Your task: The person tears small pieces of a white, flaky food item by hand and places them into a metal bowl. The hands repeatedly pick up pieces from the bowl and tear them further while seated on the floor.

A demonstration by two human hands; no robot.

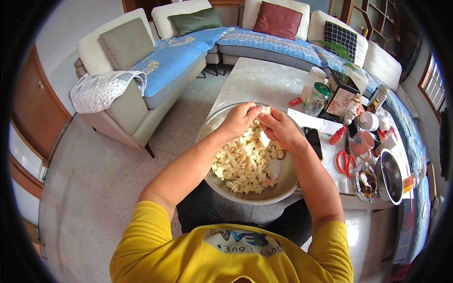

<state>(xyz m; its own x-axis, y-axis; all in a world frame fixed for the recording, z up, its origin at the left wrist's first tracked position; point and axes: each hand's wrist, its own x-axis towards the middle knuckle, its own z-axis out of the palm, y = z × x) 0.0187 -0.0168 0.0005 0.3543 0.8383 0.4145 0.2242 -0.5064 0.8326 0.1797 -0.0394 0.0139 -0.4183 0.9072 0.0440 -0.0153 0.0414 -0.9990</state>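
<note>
A wide stainless steel basin (208,136) stands before me, its right part over the table edge. Many small torn pieces of pale flatbread (244,162) lie in it, heaped to the left and middle. Above its far side, my left hand (240,121) and my right hand (282,128) meet, pinching a small piece of flatbread (266,110) between thumbs and fingers. Below my right hand shows a larger, brightly lit pale piece (264,139); whether the hand holds it or it rests on the heap, I cannot tell.
On the table (258,81), right of the basin, are a phone (313,141), red-handled scissors (346,162), a pink mug (362,144), a glass ashtray (365,181), a steel bowl (389,177), a green-lidded jar (318,99) and a potted plant (339,90). A sofa (177,76) curves behind.
</note>
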